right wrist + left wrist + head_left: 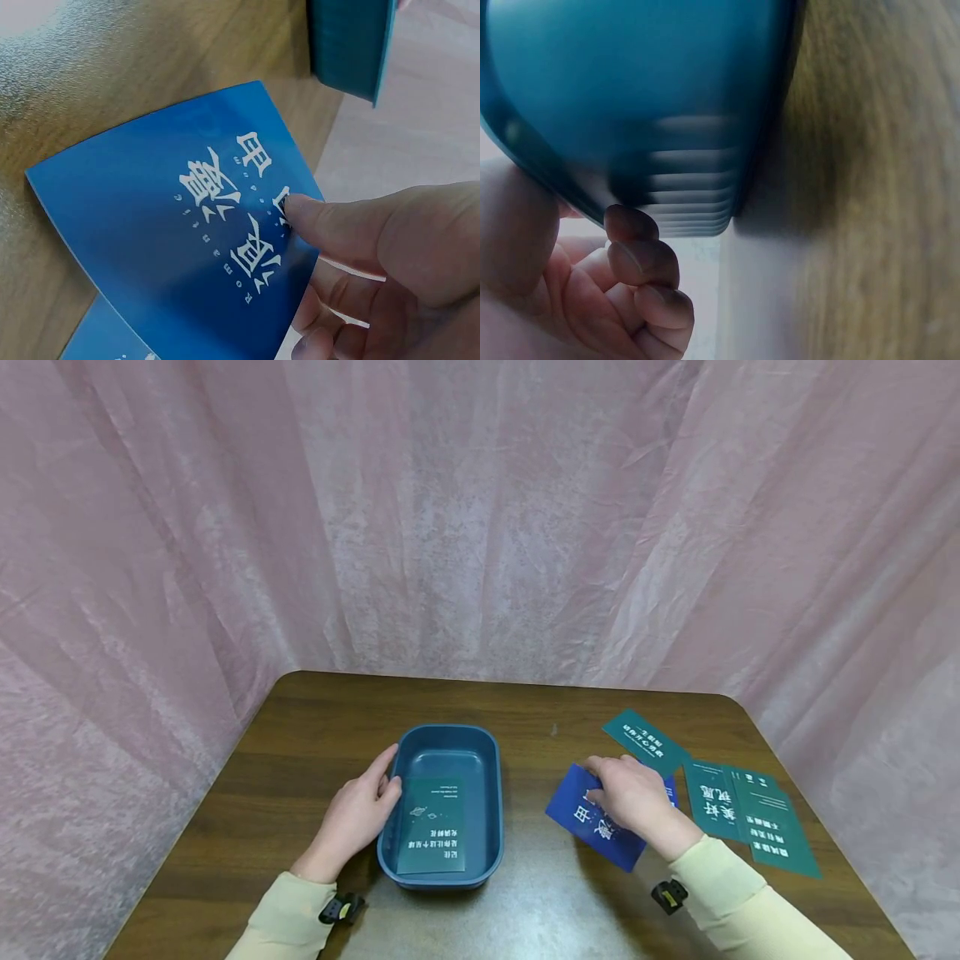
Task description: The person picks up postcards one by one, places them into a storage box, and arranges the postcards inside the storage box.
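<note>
My left hand (358, 814) grips the left rim of a dark blue plastic box (450, 756), its fingertips curled against the outer wall in the left wrist view. Flat on the bottom of the box lies a green card (432, 843) with white print. To the right of the box, my right hand (632, 793) pinches a blue card (566, 806) with white characters, thumb on the printed face and fingers underneath. The card is tilted and slightly bowed. Another blue card (105, 337) lies below it, partly covered by the held card and the hand.
Beyond the right hand lies a green card (645, 741). Farther right, two more green cards, one (712, 793) and another (776, 822), overlap on the wooden table (247, 810). A pink curtain (480, 527) hangs behind the table's far edge.
</note>
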`<action>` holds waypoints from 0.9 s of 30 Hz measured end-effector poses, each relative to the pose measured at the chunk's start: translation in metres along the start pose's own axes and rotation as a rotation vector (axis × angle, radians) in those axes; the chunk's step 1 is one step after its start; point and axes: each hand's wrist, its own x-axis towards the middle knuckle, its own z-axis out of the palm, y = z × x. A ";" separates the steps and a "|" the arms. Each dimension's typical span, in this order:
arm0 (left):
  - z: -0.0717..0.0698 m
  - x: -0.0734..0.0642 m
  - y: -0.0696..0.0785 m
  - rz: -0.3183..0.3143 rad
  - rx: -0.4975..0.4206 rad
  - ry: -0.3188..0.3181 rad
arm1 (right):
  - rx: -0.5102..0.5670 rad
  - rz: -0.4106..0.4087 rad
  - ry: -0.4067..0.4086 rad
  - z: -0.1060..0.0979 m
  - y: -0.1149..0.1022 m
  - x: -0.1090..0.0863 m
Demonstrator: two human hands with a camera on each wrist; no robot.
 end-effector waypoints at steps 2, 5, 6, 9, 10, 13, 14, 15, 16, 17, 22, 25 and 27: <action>0.000 0.000 0.000 0.001 -0.002 0.001 | -0.002 -0.005 0.003 -0.004 -0.001 0.000; 0.000 0.000 0.000 0.003 0.000 0.000 | 0.001 -0.015 -0.006 -0.011 -0.002 -0.002; 0.000 0.000 0.000 0.003 0.001 0.000 | 0.002 -0.023 -0.009 -0.014 -0.003 -0.002; 0.000 0.000 0.000 0.003 0.002 0.000 | 0.008 -0.042 -0.011 -0.020 -0.005 -0.004; 0.000 0.000 0.000 0.003 0.001 0.000 | 0.012 -0.048 -0.010 -0.021 -0.005 -0.004; 0.000 0.000 0.000 0.004 0.002 0.003 | 0.035 -0.065 -0.002 -0.026 -0.007 -0.004; 0.000 0.000 0.000 0.004 0.002 0.004 | 0.046 -0.069 0.000 -0.028 -0.008 -0.003; 0.000 0.000 0.000 0.004 0.003 0.005 | 0.057 -0.073 0.000 -0.029 -0.008 -0.002; 0.000 0.000 0.000 0.005 0.004 0.005 | 0.068 -0.077 0.000 -0.030 -0.009 -0.002; 0.000 0.000 0.000 0.005 0.004 0.005 | 0.080 -0.084 0.001 -0.032 -0.010 -0.001; 0.000 0.000 0.001 0.005 0.002 -0.002 | 0.151 -0.115 -0.004 -0.039 -0.013 0.001; 0.000 0.000 0.001 0.008 0.002 -0.003 | 0.207 -0.122 -0.017 -0.043 -0.014 0.002; 0.000 0.000 0.001 0.009 0.003 -0.002 | 0.244 -0.120 -0.026 -0.046 -0.015 0.002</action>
